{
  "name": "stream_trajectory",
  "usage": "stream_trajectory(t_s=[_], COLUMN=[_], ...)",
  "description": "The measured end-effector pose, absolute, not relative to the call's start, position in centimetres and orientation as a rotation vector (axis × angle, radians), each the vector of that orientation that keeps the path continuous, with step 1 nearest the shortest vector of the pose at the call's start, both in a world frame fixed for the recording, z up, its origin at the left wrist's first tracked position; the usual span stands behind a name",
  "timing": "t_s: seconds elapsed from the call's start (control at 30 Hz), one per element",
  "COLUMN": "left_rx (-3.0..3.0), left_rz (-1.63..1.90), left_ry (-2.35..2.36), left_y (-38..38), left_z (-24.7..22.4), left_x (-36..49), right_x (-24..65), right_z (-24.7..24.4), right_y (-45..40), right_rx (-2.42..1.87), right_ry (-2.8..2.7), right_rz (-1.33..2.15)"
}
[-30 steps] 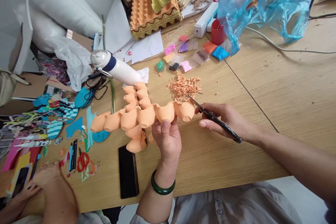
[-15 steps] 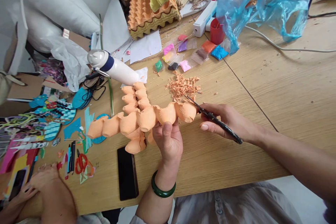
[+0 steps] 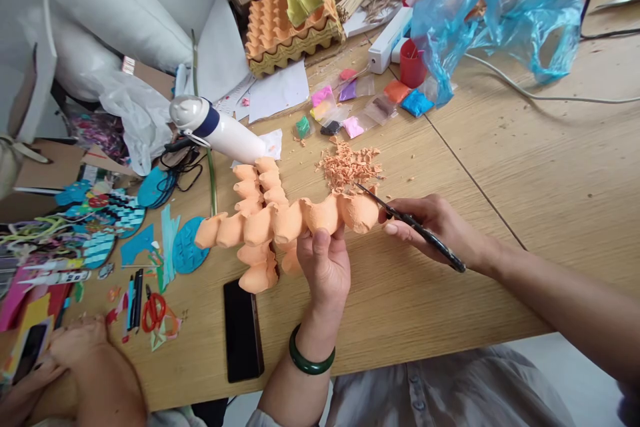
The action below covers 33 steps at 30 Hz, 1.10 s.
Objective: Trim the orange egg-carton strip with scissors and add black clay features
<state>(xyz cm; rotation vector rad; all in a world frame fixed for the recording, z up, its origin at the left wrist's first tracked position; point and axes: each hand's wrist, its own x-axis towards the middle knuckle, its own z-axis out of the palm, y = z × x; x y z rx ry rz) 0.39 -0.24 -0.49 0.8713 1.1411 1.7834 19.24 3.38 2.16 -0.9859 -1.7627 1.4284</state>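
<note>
- Currently the left hand [image 3: 325,273] grips the orange egg-carton strip [image 3: 280,223] from below, above the tabletop [image 3: 450,167].
- The right hand [image 3: 430,223] clenches scissors [image 3: 420,230], blades at the strip's right end.
- The strip's long axis runs left to right, rising slightly rightward.

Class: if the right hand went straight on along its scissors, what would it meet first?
The right hand would meet the end cup of the orange egg-carton strip first: its scissors seem to touch that rim, though depth is unclear.
</note>
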Motion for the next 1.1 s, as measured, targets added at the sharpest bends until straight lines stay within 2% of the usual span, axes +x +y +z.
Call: stream_trajectory(t_s=[0.3,0.87,1.1], left_rx=[0.913,0.953,0.947], left_rz=[1.718,1.669,1.744], left_ry=[1.247,1.265,1.18], left_y=[0.5,0.8,1.3], left_z=[-0.4,-0.4,-0.2], left_x=[-0.8,-1.6,-2.4], right_x=[19.6,19.2,19.3], right_z=[2.0,1.8,1.6], right_y=[3.9,3.0,3.2], right_rx=[-0.96,-0.935,-0.933], right_ry=[-1.818,-1.807,-1.879], right_rz=[1.553,1.58,1.643])
